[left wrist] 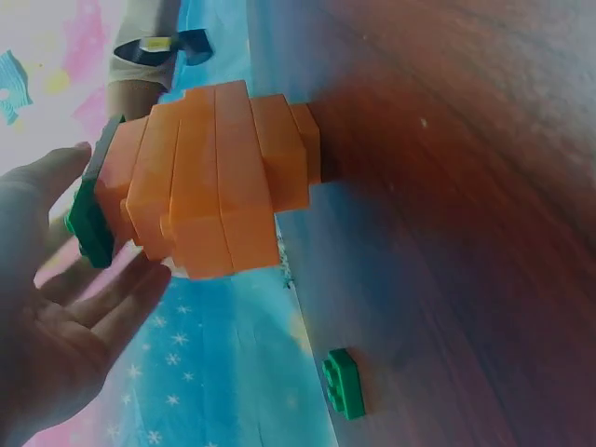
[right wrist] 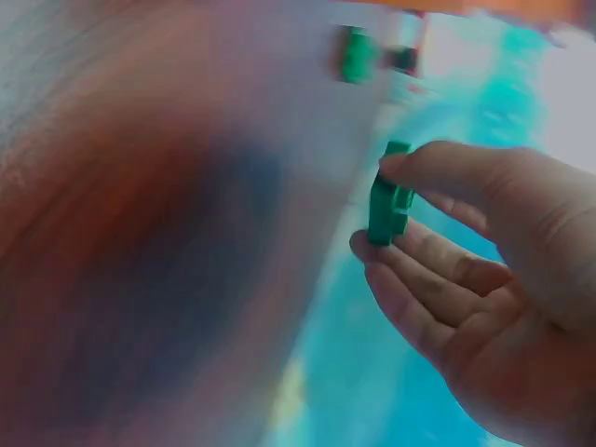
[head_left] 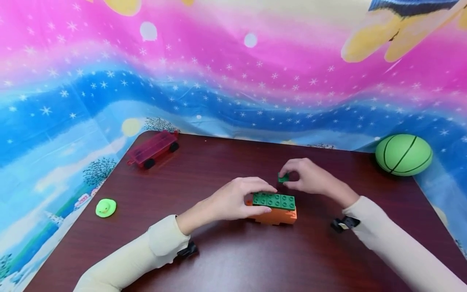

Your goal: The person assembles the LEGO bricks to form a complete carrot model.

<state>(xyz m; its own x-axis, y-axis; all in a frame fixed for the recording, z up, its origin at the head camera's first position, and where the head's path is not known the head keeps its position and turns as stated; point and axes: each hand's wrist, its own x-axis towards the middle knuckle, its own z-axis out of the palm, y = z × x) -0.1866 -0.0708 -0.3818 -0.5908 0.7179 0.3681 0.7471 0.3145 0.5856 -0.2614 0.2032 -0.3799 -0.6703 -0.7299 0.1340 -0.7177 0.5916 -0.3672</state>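
A toy-brick block with an orange body (head_left: 279,216) and a green studded top (head_left: 273,200) stands on the table. My left hand (head_left: 238,200) holds it at its left end, thumb along the near side and fingers behind. In the left wrist view the orange body (left wrist: 200,182) shows its stepped side, with the thumb at the green top's edge. My right hand (head_left: 308,176) is raised behind and right of the block, pinching a small green toy brick (right wrist: 380,200) between thumb and fingertips. Another green brick (left wrist: 345,384) lies on the table, hidden in the head view.
A translucent red toy wagon (head_left: 155,149) with black wheels stands at the far left corner. A lime-green duck toy (head_left: 106,207) sits near the left edge. At the far right corner lies a green ball (head_left: 403,155). A printed cloth (head_left: 219,89) hangs behind the table (head_left: 233,259).
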